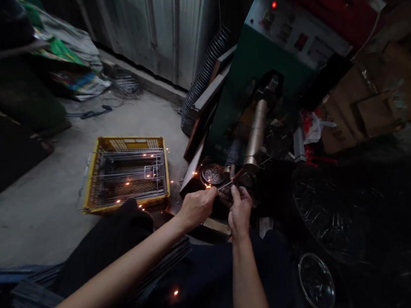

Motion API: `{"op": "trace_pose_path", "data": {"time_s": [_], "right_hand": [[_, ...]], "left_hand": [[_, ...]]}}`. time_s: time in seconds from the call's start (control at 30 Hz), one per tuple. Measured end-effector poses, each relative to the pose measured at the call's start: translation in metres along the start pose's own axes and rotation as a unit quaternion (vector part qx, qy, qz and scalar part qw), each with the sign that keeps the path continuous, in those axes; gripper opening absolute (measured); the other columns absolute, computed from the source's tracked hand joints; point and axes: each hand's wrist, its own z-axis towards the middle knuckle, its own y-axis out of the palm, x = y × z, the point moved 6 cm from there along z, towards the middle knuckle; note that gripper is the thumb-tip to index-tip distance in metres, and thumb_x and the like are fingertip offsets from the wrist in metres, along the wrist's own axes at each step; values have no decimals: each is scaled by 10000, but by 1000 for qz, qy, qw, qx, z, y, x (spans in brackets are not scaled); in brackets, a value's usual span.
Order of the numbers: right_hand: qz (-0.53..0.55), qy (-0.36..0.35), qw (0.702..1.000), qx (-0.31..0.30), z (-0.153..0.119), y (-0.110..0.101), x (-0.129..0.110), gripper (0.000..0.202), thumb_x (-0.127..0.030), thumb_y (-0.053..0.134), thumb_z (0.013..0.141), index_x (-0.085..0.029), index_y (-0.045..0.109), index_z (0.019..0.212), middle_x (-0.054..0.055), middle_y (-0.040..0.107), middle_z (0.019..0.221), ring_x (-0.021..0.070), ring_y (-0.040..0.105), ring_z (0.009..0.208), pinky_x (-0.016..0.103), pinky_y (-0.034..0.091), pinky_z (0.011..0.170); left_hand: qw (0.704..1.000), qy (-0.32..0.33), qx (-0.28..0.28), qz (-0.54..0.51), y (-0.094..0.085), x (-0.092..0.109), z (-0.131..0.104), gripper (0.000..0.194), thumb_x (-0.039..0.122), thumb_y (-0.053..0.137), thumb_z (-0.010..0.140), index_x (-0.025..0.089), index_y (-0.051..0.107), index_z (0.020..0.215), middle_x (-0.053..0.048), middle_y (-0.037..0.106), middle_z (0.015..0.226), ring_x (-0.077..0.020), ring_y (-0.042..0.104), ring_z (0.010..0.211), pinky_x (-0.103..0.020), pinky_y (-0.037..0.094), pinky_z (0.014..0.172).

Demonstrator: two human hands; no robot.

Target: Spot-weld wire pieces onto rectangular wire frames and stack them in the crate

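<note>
My left hand is closed around a thin metal rod, which slants up to the right from its fingers. My right hand pinches close to the rod's far end; what lies between its fingertips is too small and dark to make out. Both hands are at the lower tip of a spot welding machine, just under its thick metal arm. Orange sparks scatter leftward from there. A round dish of small metal pieces sits beside my left hand.
A yellow crate with wire frames stands on the floor at left. To the right are a bowl of small metal pieces and a wider heap of metal parts. Coiled ducting leans behind; cardboard boxes lie at upper right.
</note>
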Motion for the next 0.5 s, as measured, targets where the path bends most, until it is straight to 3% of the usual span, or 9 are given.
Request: {"op": "trace_pose_path", "data": {"time_s": [0.17,0.5], "right_hand": [[-61,-47,995,60,5,-14,-11,282,-405,726,728,-161,590,764,-26,646,616,87,604,523,171,501,487],[-43,-50,995,71,17,-20,-14,320,-430,737,717,-158,569,729,-33,623,591,73,562,494,171,469,482]], "left_hand": [[1000,15,6,-12,-2,5,13,203,148,364,938,164,567,941,-78,722,810,-231,702,752,-263,427,530],[999,30,12,-17,9,3,33,258,211,321,973,166,575,952,-92,712,756,-230,697,726,-264,407,534]]}}
